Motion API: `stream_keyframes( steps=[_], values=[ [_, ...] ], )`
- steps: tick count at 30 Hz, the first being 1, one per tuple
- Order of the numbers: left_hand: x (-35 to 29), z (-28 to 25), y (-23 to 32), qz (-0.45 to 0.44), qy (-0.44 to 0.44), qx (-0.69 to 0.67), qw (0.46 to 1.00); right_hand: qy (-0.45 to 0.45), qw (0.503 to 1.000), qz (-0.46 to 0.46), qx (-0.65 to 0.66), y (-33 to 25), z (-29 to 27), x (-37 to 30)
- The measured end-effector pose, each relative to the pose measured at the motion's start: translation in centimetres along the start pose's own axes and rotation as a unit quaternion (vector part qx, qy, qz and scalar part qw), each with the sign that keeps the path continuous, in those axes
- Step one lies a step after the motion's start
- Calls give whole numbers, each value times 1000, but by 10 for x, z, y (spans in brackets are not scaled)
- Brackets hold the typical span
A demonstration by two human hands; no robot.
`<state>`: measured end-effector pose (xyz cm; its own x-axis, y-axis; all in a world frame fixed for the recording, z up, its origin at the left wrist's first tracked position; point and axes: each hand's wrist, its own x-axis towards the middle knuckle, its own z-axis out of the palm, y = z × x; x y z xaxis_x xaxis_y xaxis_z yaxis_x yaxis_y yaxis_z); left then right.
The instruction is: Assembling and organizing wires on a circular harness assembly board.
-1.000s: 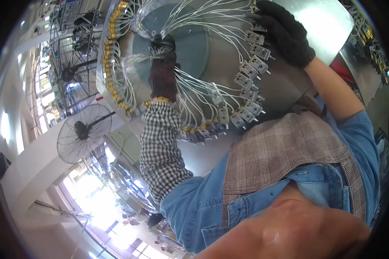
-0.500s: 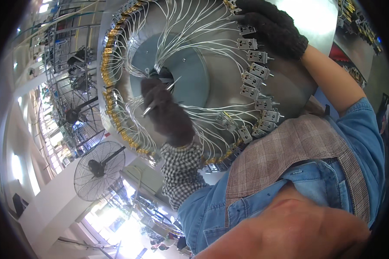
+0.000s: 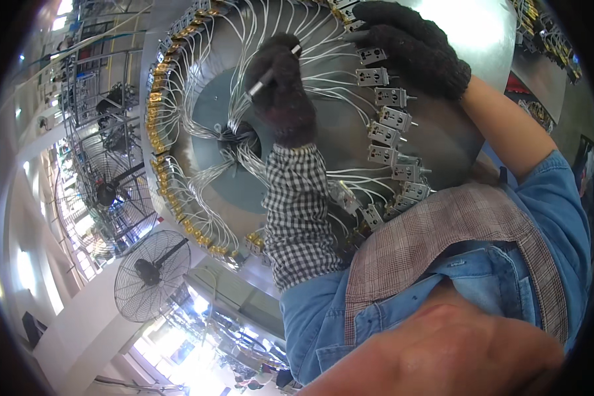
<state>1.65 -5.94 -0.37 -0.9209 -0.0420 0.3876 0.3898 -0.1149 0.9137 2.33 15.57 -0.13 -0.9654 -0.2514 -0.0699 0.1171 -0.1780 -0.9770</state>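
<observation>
Two dark-gloved hands work at the round metal disc. Near its centre, the left hand is closed around a slim metal tool. At the disc's upper rim, the right hand curls over the grey sockets, touching them; white wires fan out from the hub.

One round metal wheel at 12 o'clock, two dark gloved hands on it, left hand, right hand, one slim metal tool, two standing fans at 8 o'clock, near fan, far fan.
</observation>
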Motion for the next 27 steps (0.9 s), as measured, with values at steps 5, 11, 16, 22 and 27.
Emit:
stream_keyframes(
  steps=[5,11,16,22,27],
  values=[
    [3,6,-2,-6,37,-5,999,34,991,-16,126,10,5,-7],
    [-22,18,0,-117,26,54,991,47,942,-286,-169,21,-4,-14],
    [-28,14,6,-344,59,-262,900,159,832,-441,-297,12,-17,-26],
    [-28,14,6,-367,-5,-393,843,133,990,-39,25,1,-32,-43],
    [-34,19,3,-397,38,-362,843,152,987,37,45,0,-33,-40]
  ],
)
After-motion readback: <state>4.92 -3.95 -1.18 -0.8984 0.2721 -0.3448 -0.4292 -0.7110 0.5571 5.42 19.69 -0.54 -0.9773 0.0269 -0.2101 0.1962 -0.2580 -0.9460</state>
